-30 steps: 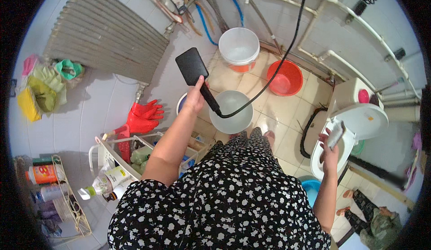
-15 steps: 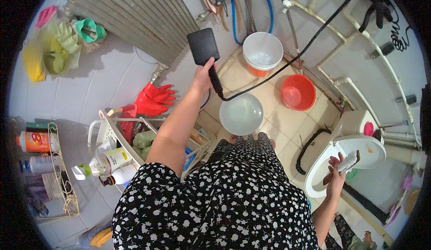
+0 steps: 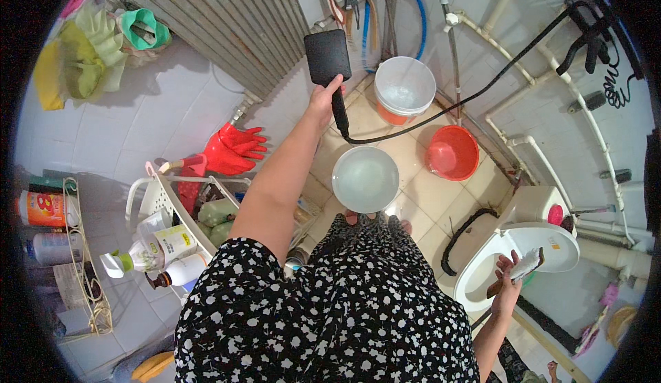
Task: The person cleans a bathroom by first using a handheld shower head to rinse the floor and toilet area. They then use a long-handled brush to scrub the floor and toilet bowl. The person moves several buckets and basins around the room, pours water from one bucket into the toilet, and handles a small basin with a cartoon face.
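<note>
Held out in front of me, my left hand point(image 3: 322, 101) is closed round the handle of a black square shower head point(image 3: 328, 56). Its black hose point(image 3: 475, 96) runs off to the wall at the far right. No spray can be made out. At my right, beside the white toilet point(image 3: 467, 280), my right hand point(image 3: 508, 273) grips a brush with white bristles point(image 3: 527, 264). A pale round basin point(image 3: 339, 192) with what looks like water in it is on the floor before my feet. Behind it are a white bucket point(image 3: 405, 83) and a red basin point(image 3: 452, 152).
On the left, a white cart point(image 3: 153, 207) carries bottles, with red rubber gloves point(image 3: 235, 150) at its far end. A wire wall rack point(image 3: 86, 245) holds more containers. A ribbed radiator point(image 3: 213, 25) hangs on the far-left wall. Pipes point(image 3: 530, 80) line the right wall.
The view has shifted slightly. The shower head in my left hand is a little further right and higher in the picture. My right hand keeps the brush beside the toilet.
</note>
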A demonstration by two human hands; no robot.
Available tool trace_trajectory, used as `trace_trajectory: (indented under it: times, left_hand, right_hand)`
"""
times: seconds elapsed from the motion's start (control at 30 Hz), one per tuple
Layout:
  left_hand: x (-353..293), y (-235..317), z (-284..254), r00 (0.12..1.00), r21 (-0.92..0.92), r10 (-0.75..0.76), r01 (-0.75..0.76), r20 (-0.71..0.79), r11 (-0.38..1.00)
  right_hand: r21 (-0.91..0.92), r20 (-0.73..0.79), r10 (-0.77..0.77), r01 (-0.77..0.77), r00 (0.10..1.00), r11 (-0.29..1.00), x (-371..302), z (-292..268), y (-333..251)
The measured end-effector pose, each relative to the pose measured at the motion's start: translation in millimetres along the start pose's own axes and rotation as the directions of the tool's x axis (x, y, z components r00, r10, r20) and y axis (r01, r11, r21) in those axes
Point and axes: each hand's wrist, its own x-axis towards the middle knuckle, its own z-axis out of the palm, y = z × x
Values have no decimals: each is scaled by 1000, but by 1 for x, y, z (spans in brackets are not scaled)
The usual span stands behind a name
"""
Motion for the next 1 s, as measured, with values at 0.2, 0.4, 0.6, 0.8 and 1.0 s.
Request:
trace_trajectory:
  times: [0.2,0.4,0.6,0.8,1.0]
  left_hand:
    - [-19,-12,-17,999,-22,41,-42,-26,999]
    - [-81,-24,-40,980,-1,-86,87,-181,996]
    - [-145,-72,-82,921,75,-77,114,-382,991]
    - [-222,-106,-79,819,-19,-131,146,-558,989]
    - [-252,-134,-109,786,82,-72,155,-614,985]
  right_hand:
    - [1,27,-1,1,1000,1000,10,-8,3]
    - [-44,116,3,2,993,999,36,-21,8]
    - [-101,272,28,0,962,995,83,-30,13]
    - [-162,353,69,-12,933,987,118,-35,24]
    - [-163,384,47,17,922,987,111,-45,26]
